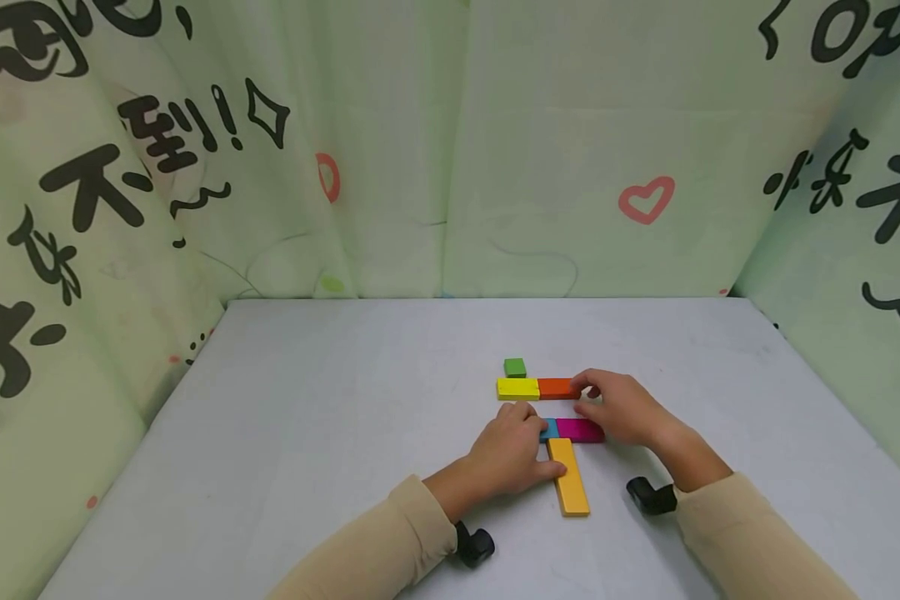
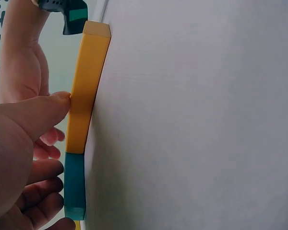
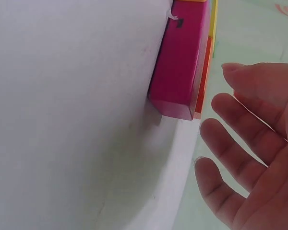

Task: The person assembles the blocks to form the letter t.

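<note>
With its thumb my left hand [image 1: 504,457] touches the long amber block [image 1: 570,483], and its fingers lie over the blue block [image 1: 550,428]. That blue block joins end to end with a magenta block [image 1: 581,430], and the amber one runs from them toward me. Just behind, a yellow block [image 1: 517,389] and an orange-red block [image 1: 557,388] form a second row, with a small green block [image 1: 515,367] behind the yellow one. My right hand [image 1: 621,408] is at the right end of the orange-red block, fingers loosely bent; in the right wrist view they stand apart from the magenta block [image 3: 180,67].
The blocks lie flat on a white tabletop [image 1: 330,417]. A pale green curtain [image 1: 540,150] with dark writing and red hearts hangs behind and at both sides. Black devices [image 1: 476,546] are strapped at both wrists.
</note>
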Tool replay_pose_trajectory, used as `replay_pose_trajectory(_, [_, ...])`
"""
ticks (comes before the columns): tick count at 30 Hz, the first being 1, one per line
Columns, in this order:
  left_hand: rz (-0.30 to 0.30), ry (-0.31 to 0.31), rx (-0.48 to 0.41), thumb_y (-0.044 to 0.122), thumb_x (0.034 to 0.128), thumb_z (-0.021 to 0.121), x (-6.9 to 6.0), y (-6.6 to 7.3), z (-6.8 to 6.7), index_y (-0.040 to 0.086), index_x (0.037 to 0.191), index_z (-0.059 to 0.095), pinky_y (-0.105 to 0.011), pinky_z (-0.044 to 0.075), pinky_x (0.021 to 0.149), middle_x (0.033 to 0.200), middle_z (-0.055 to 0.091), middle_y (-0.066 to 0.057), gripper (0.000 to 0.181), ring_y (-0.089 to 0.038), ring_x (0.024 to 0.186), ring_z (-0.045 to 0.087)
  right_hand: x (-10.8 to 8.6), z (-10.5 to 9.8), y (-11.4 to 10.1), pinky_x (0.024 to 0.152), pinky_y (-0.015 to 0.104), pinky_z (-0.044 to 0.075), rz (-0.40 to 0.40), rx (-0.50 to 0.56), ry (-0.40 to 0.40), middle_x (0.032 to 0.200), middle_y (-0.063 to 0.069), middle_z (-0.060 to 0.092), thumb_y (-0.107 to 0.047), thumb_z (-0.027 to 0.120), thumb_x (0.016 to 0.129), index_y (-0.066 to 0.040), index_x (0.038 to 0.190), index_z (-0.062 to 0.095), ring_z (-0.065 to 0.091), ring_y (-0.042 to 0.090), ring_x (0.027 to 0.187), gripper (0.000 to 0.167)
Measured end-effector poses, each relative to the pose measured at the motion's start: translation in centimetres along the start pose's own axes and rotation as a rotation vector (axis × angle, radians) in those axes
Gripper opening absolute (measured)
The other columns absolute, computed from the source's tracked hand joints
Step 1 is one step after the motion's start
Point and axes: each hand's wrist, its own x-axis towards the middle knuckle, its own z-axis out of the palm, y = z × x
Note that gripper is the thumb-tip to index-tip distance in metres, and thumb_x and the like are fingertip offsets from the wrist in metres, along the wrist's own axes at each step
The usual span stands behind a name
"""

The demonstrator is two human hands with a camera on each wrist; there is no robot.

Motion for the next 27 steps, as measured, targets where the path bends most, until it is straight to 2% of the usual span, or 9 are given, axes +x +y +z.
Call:
replay_pose_trajectory(9, [-0.007,-0.001,-0.002,0.058,0.0841,0.073,0.0,0.1,0.1,0.014,0.129,0.068,-0.019,0.044,0.086,0.117,0.056,0.001,0.063,-0.012,0.105,0.048,1.3,0.2,0.2,0.096,0.055,0.048,0.018,-0.038,-0.019,0.126,0.021,0.062,-0.012,0.066,0.094,-0.001,0.129,0.062,0.055,0.042,0.116,0.037])
replay_pose_trajectory(14, [-0.009,0.002,0.004,0.058,0.0839,0.073,0.1,0.1,0.1,0.014,0.128,0.068,-0.019,0.045,0.086,0.118,0.056,0.002,0.063,-0.012,0.105,0.048,1.7,0.3,0.1,0.101,0.056,0.043,0.026,-0.018,-0.024,0.13,0.024,0.059,-0.009,0.064,0.095,0.002,0.132,0.059,0.051,0.044,0.123,0.039])
replay_pose_trajectory(19, [-0.009,0.004,0.008,0.058,0.0838,0.073,0.1,0.2,0.2,0.014,0.128,0.068,-0.018,0.045,0.086,0.117,0.056,0.002,0.063,-0.011,0.105,0.048,1.9,0.6,0.2,0.102,0.058,0.042,0.05,-0.026,-0.017,0.132,0.023,0.059,-0.006,0.064,0.094,0.001,0.132,0.059,0.051,0.043,0.122,0.039])
replay_pose_trajectory(24, [-0.014,0.004,0.01,0.059,0.083,0.074,0.2,0.2,0.2,0.014,0.128,0.068,-0.018,0.045,0.085,0.117,0.056,0.002,0.063,-0.011,0.105,0.048,2.1,0.7,-0.1,0.099,0.054,0.046,0.053,-0.038,-0.007,0.129,0.024,0.06,-0.003,0.064,0.094,0.002,0.132,0.059,0.054,0.041,0.119,0.039])
replay_pose_trajectory(27, [-0.021,0.002,0.008,0.059,0.083,0.074,0.2,0.2,0.2,0.014,0.128,0.068,-0.018,0.045,0.086,0.119,0.056,0.001,0.063,-0.011,0.106,0.049,2.1,0.7,-0.3,0.093,0.048,0.052,0.066,-0.024,-0.003,0.126,0.024,0.062,-0.003,0.065,0.093,0.003,0.13,0.059,0.057,0.04,0.115,0.038])
